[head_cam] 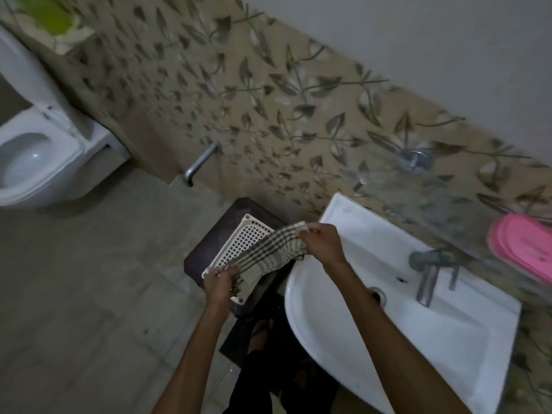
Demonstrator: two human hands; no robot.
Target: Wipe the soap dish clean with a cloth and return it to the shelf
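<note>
Just left of the sink (334, 222), the white lattice soap dish (239, 246) sits tilted over a dark stool (209, 249). The left hand (219, 283) pinches the dish's near edge with the striped cloth (268, 256); the right hand's (321, 242) grip pinches the cloth's upper corner above the dish.

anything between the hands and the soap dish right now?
Only the checked cloth. It is stretched between the left hand and right hand and drapes over the white lattice soap dish, whose lower end the left hand appears to grip. Nothing else intervenes.
</note>
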